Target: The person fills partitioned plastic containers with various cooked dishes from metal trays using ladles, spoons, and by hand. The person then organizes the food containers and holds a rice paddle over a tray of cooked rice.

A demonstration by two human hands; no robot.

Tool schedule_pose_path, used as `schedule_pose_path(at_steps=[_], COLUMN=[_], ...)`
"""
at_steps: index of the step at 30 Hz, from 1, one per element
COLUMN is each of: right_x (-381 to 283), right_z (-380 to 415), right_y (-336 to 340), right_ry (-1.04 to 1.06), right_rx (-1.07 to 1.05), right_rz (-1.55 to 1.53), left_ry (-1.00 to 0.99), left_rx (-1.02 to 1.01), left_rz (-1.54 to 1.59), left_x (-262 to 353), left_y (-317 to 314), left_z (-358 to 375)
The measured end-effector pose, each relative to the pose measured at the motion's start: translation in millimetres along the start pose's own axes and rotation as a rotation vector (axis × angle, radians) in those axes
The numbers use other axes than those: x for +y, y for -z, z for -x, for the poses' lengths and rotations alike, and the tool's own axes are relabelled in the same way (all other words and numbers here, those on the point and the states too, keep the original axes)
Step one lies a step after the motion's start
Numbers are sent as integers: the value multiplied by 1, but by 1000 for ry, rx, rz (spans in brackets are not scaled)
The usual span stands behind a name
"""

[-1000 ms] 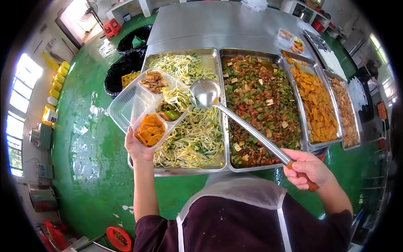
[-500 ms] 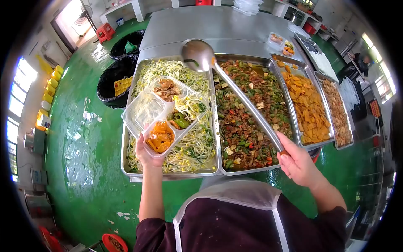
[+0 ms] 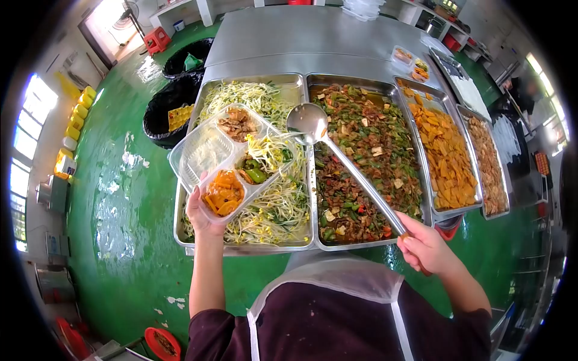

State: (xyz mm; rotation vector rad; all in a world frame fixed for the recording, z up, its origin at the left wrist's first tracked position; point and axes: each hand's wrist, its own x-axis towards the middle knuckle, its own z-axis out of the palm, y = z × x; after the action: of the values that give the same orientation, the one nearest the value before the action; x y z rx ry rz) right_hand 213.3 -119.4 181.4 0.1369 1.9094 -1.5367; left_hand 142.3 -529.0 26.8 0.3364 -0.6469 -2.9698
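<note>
My left hand [image 3: 205,212] grips the near end of a clear plastic compartment food container [image 3: 198,157], held over the tray of bean sprouts [image 3: 274,213]. Its compartments hold orange slices, chopped meat, and green pepper with sprouts; its lid hangs open at the left. My right hand [image 3: 424,245] is closed around the handle of a long metal ladle [image 3: 366,178]. The ladle's bowl sits just right of the container, over the rim between the sprout tray and the tray of chopped peppers and meat [image 3: 368,162].
Right of these stand a tray of orange slices [image 3: 444,162] and a narrow tray of shredded food [image 3: 484,165]. Filled containers [image 3: 402,57] and stacked clear boxes [image 3: 362,8] rest on the steel table [image 3: 271,36]. Black-lined bins [image 3: 158,117] flank its left side.
The ladle's bowl has moved down and to the right, from above the trays' back edge to beside the container. The container has shifted slightly left.
</note>
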Motion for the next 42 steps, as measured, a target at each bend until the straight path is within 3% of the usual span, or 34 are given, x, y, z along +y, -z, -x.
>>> schedule_pose_path(at_steps=[3,7,11,20,28,30,32,36,42], right_x=[-11,-8,-16,-8,-3,-1,-3,-5,-3], right_z=[12,5,-15,0,-16,-13,-1,-6,-1], right_y=[-6,-13,-8,4,1,-1,-7,-19,-21], right_ry=[51,380,694,625,774,552,72,-126,-200], right_rx=[-8,49,295,276,307,235,119,-47,-159], right_rz=[136,598,1001,1370,1055,706,154,-315,-483], left_ry=[-23,-6,17,-15,-17,-30,-50,-143,-227], left_rx=[35,32,-35,-30,-15,-14,-15,-42,-53], left_rz=[-9,6,4,20,25,36,40,29,30], left_x=[-3,-6,-9,-8,-3,-4,-6,-14,-24], left_y=[-3,-4,-3,-2,0,-2,-1,-1,-5], left_z=[2,2,1,0,-4,-5,-7,-21,-31])
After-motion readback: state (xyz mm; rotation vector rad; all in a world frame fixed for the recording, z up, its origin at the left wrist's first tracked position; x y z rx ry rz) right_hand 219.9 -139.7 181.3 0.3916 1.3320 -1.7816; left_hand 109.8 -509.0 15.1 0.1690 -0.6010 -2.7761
